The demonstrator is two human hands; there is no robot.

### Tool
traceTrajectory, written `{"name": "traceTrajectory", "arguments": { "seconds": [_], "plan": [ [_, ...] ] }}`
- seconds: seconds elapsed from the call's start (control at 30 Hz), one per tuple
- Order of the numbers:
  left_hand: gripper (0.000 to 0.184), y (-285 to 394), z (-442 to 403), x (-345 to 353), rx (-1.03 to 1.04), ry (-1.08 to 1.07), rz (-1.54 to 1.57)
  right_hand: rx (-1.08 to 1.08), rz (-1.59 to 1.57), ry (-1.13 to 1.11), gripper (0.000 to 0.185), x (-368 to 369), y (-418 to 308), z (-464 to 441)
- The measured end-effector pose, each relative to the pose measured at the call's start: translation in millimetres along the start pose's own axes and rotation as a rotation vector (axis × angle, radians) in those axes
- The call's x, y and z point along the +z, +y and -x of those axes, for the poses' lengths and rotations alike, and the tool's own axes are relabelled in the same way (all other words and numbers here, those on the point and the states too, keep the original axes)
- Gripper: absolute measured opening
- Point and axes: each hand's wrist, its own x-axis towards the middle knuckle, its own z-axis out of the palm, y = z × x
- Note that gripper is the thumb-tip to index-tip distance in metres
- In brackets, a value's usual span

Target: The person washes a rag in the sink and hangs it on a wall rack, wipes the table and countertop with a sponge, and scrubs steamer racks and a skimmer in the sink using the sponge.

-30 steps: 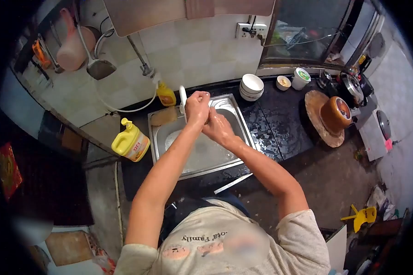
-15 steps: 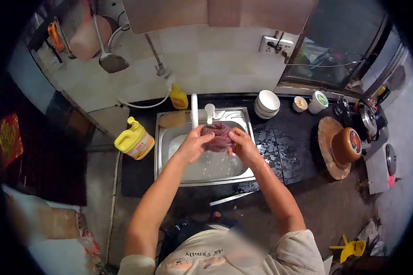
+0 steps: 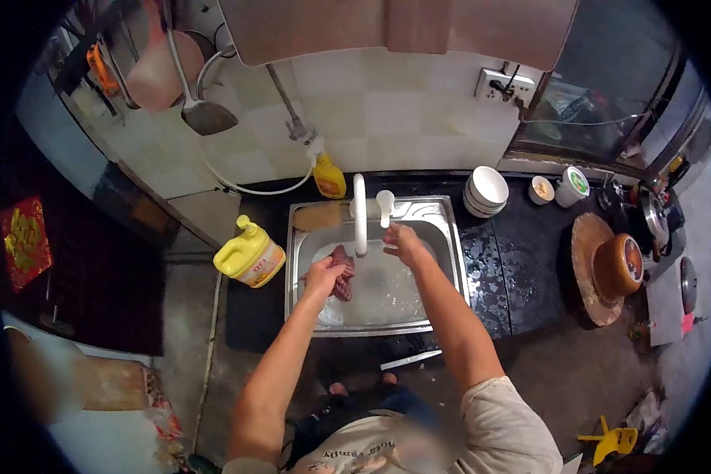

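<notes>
My left hand (image 3: 322, 278) is closed on a dark reddish cloth (image 3: 343, 272), bunched and hanging over the left part of the steel sink (image 3: 371, 328). Cloudy water with some suds lies in the basin. My right hand (image 3: 404, 241) is just below the white lever of the faucet (image 3: 385, 207), its fingers bent but apart. Whether the fingertips touch the lever is hard to make out. The white curved spout (image 3: 360, 213) stands between my two hands.
Left of the sink is a yellow jug (image 3: 250, 257); a yellow bottle (image 3: 329, 177) stands behind. Stacked white bowls (image 3: 488, 189), small tubs and a round wooden board (image 3: 592, 276) are on the wet black counter to the right. A spatula (image 3: 209, 117) hangs on the wall.
The cloth, gripped by both hands before, is now only in my left hand and lower to the left. My right hand has let go of it and moved to the faucet lever.
</notes>
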Motion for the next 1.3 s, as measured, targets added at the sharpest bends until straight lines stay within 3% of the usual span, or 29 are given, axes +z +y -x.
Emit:
{"name": "traceTrajectory", "arguments": {
  "seconds": [0.1,0.23,0.33,0.4,0.5,0.6,0.67,0.73,0.8,0.83,0.93,1.03,1.1,1.2,1.3],
  "plan": [
    [0.023,4.4,-15.4,1.9,-0.006,-0.032,-0.075,-0.096,-0.235,-0.096,0.054,9.2,-27.2,-6.1],
    [0.029,22.3,-26.6,22.6,-0.096,-0.042,-0.096,-0.122,-0.003,-0.054,0.055,26.5,-31.1,48.5],
    [0.02,13.4,-46.9,30.5,0.031,-0.15,-0.213,-0.153,0.107,-0.383,0.056,29.3,-13.0,60.8],
    [0.016,15.9,-54.6,32.7,0.165,-0.259,-0.449,-0.356,0.359,-0.307,0.051,30.5,8.2,51.2],
    [0.015,-16.2,-78.1,22.7,0.439,-0.21,-0.592,-0.552,0.679,-0.259,0.046,43.5,12.7,50.5],
    [0.024,7.5,-61.7,13.8,0.103,-0.05,-0.272,-0.734,0.876,-0.23,0.043,76.1,-5.0,59.6],
    [0.024,3.4,-63.1,1.8,0.384,0.055,-0.446,-0.397,0.741,-0.292,0.039,89.7,-9.9,62.3],
    [0.023,0.0,-59.8,-4.1,0.61,0.098,-0.733,-0.334,0.704,-0.284,0.033,88.1,-4.1,52.6],
    [0.022,0.5,-48.5,-10.0,0.765,0.067,-1.149,-0.543,0.754,-0.208,0.027,67.3,11.6,30.7],
    [0.023,21.2,-30.6,1.6,0.744,0.02,-1.261,-0.224,0.684,-0.182,0.027,81.2,-40.1,74.0],
    [0.026,25.9,-20.2,16.8,0.405,-0.003,-1.169,-0.45,0.812,0.101,0.027,43.1,-13.4,46.6],
    [0.033,10.6,-34.0,31.2,0.361,0.034,-1.052,-0.702,1.131,0.19,0.025,40.9,-21.5,61.3],
    [0.039,23.6,-28.7,55.3,0.236,0.081,-0.79,-0.517,1.017,0.085,0.022,46.3,-34.6,73.0],
    [0.039,-9.9,-44.4,49.2,0.501,0.205,-0.838,-0.409,0.905,0.107,0.02,33.8,-49.5,71.8],
    [0.047,-21.6,-42.3,34.2,0.223,0.165,-1.122,-0.366,0.76,0.195,0.022,30.6,-64.3,83.7]
  ]
}}
